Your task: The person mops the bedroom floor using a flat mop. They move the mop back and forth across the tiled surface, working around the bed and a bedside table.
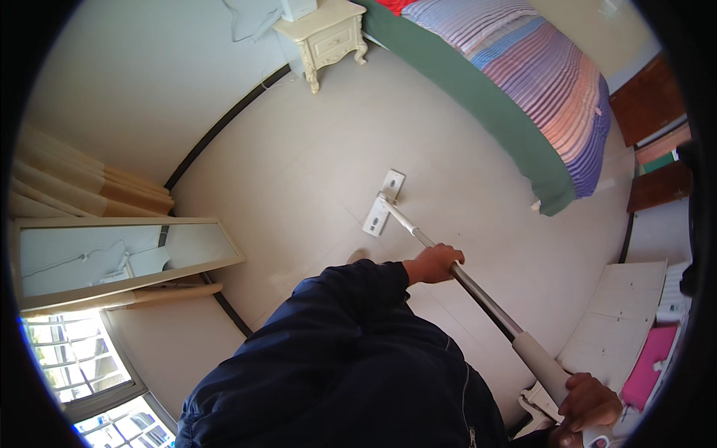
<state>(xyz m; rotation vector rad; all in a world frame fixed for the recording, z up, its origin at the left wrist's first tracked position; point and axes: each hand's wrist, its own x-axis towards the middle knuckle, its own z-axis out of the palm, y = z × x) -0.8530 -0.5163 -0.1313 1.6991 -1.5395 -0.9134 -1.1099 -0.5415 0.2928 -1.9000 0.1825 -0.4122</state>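
Observation:
A flat mop with a metal pole (pixel 487 302) runs slantwise across the view. Its white rectangular mop head (pixel 383 204) lies on the pale floor (pixel 280 168) ahead of me. My left hand (pixel 434 263) is wrapped around the pole partway down, nearer the head. Higher up, my right hand (pixel 591 400) grips the grey handle sleeve (pixel 540 361) close to its top end. Dark navy jacket sleeves cover my arms. Part of a shoe tip (pixel 357 255) shows beyond my left forearm.
A bed with a striped cover (pixel 521 73) and green skirt (pixel 465 103) stands at the upper right. At the top is a cream nightstand (pixel 333 45). A framed mirror (pixel 129 260) and curtain (pixel 84 179) are on the left, white cabinet furniture (pixel 616 313) at lower right.

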